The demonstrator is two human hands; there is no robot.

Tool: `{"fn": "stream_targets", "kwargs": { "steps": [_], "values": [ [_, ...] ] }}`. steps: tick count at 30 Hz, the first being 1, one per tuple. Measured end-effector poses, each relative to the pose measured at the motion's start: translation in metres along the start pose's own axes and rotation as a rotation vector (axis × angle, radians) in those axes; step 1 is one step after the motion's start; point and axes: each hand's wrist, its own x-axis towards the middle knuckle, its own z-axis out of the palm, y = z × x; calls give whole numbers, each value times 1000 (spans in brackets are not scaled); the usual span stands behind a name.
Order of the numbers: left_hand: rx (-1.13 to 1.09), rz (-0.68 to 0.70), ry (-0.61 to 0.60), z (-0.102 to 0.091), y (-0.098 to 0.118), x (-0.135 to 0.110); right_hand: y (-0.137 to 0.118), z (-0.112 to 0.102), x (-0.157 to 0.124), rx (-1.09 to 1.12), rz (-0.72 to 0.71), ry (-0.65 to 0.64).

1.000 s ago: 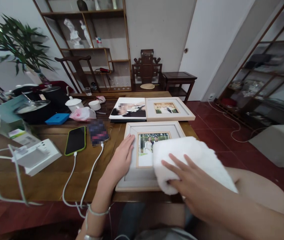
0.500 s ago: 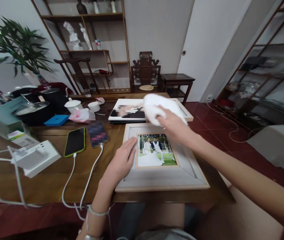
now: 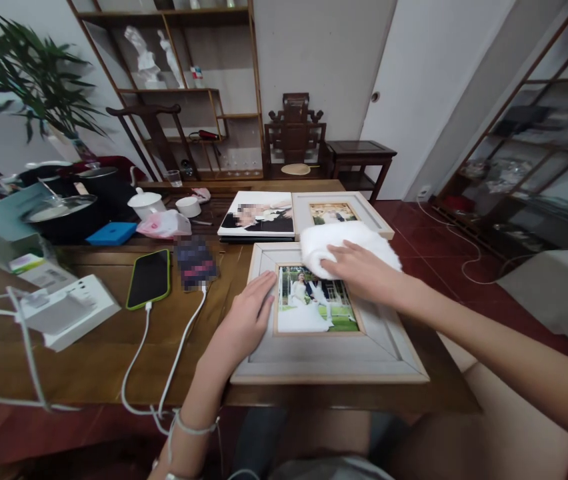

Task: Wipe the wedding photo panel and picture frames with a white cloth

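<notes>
A pale wooden picture frame (image 3: 324, 360) lies flat near the table's front edge, with a wedding photo (image 3: 309, 307) in its middle. My left hand (image 3: 248, 315) rests on the frame's left side, its fingers stretched out and close together. A folded white towel (image 3: 324, 241) covers the frame's upper right part and the photo's top right corner. My right hand (image 3: 359, 268) holds this towel against the frame, fingers over its near edge; the thumb's grip is partly hidden. Behind lie a second framed photo (image 3: 379, 223) and a white-edged photo panel (image 3: 244, 230), side by side.
Left of the frame are a green-cased phone (image 3: 149, 280) and a blurred-out dark item (image 3: 197, 263), both on white cables. A white box (image 3: 84, 313), a blue box (image 3: 111, 233), a white teapot (image 3: 144, 203), a cup (image 3: 188, 207) and dark pots (image 3: 64, 220) stand further left.
My right hand has brought the towel down and toward me, from over the rear photos onto the near frame. The rear framed photo now shows. My left hand stays on the frame.
</notes>
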Motion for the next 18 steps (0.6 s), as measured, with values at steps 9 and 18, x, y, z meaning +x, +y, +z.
{"fn": "stream_targets", "kwargs": {
  "steps": [9,18],
  "values": [
    [5,9,16,-1,1,1,38,-12,-50,-5,302,124],
    [-42,-40,-3,-7,3,0,-3,19,-19,201,112,140]
  ]
}}
